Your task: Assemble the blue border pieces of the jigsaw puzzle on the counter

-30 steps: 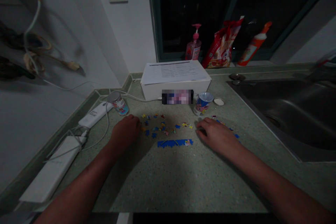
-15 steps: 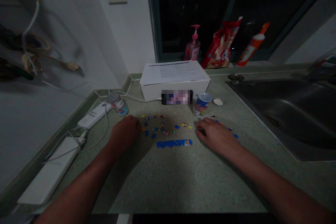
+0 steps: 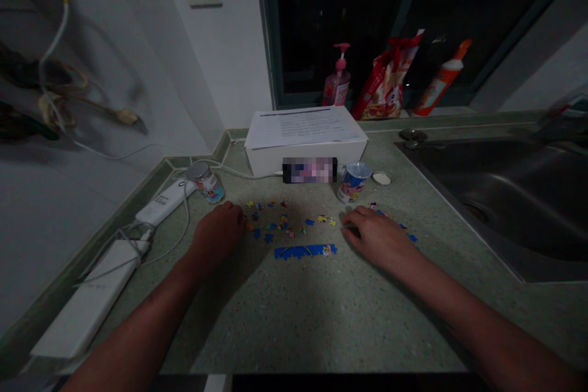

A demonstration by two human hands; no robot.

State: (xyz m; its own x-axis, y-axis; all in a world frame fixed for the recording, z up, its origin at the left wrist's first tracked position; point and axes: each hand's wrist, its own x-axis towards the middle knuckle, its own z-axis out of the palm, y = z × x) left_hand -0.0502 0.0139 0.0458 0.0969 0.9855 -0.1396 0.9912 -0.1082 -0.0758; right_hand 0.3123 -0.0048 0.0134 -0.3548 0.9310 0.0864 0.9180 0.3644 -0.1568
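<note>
My left hand rests on the counter, fingers loosely curled down beside the left edge of a scatter of small jigsaw pieces. No held thing shows in it, though its fingertips are partly hidden. On the other side, my right hand lies with thumb and fingers apart and nothing between them. More jigsaw pieces lie just beyond it, partly covered by the hand. Between my hands, a joined blue puzzle strip lies flat, with a small figure at its right end.
Behind the pieces stand a lidded can, an open can, its round lid and a phone against a white box. White power strips with cables line the left; a metal sink is at right.
</note>
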